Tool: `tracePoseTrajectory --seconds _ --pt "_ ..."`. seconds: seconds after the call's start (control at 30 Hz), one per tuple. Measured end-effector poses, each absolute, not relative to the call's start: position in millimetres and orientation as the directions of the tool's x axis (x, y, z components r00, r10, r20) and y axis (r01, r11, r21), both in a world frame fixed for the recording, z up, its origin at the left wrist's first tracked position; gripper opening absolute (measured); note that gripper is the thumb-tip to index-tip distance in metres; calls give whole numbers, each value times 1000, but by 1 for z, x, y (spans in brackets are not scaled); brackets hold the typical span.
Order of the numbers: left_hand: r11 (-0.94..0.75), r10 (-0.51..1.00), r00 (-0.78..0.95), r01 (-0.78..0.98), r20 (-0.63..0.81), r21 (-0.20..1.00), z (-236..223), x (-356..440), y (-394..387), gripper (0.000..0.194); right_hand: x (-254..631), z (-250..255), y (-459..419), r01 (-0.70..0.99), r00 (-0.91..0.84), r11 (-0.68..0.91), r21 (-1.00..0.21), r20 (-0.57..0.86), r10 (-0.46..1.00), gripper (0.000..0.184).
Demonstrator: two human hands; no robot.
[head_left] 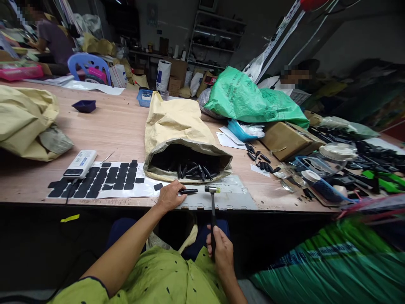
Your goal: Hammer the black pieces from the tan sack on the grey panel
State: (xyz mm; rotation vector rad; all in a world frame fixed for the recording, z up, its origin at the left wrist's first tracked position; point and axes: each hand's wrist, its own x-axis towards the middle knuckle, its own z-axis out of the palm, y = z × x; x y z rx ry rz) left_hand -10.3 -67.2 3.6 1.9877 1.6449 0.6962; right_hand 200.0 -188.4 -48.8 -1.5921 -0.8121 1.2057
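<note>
From where I stand: left hand [171,196] at table edge, fingertips pinched on end of black piece [190,191], which lies over grey board [234,193]. Right hand [222,250]: fingers wrapped round handle of hammer [213,217]; head just right of black piece, contact with board cannot tell. Tan sack [179,120] behind, mouth toward person, more black pieces [193,170] inside.

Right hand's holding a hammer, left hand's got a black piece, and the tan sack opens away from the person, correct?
Not quite: the head view shows the tan sack opening toward the person. The right hand does hold a hammer, the left hand a black piece.
</note>
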Motion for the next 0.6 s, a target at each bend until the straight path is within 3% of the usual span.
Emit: tracePoseTrajectory --seconds 0.1,0.2,0.4,0.5,0.6 --pt "-187 982 164 749 96 636 3 -10 -67 19 207 -53 -186 -257 246 -402 -879 -462 852 59" --pt "-195 980 167 751 104 631 1 -10 -67 18 215 -51 -181 -334 164 -431 -838 -502 849 60" --pt "-264 963 227 689 145 675 6 -14 -70 13 219 -50 -176 -384 83 -441 -811 -506 858 58" --pt "-365 923 334 611 189 702 11 -18 -74 10 218 -53 -176 -378 95 -423 -824 -488 868 56" --pt "-487 857 461 583 229 650 11 -20 -84 9 216 -55 -177 -372 103 -413 -831 -479 872 56"
